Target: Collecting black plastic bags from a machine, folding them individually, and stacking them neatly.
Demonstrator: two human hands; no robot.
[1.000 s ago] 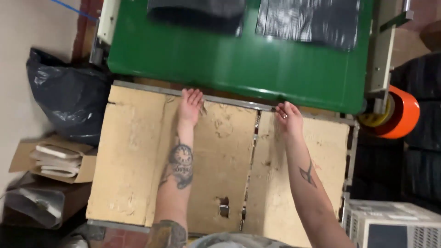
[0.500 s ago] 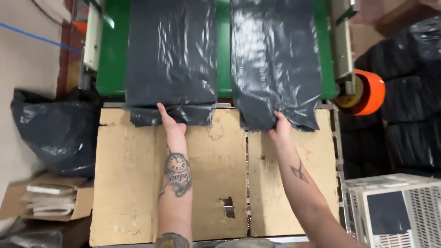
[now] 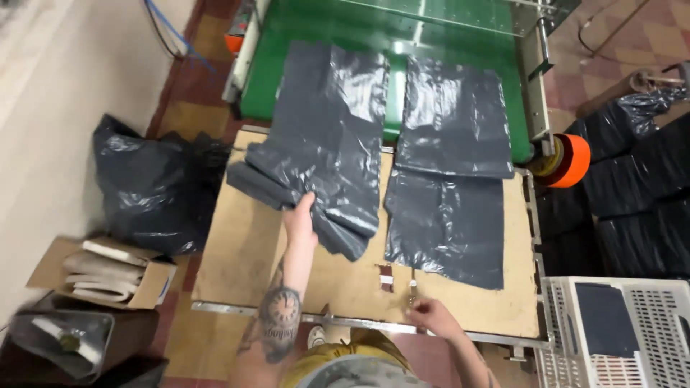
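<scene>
beside the worktable (image 3: pixel 237 266), full black sack (image 3: pixel 147 187)

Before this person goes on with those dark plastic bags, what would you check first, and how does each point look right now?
1. Left hand has hold of the folded stack of grey bags: ok, fingers rest on its lower edge.
2. Right hand free: cannot tell, it sits at the wooden board near edge, beside a small metal piece.
3. Right-side grey bags lying flat: ok, spread across board and green belt.
4. Left stack square to the belt: not ok, skewed and bunched.
5. Board space beside the stack: ok.
</scene>
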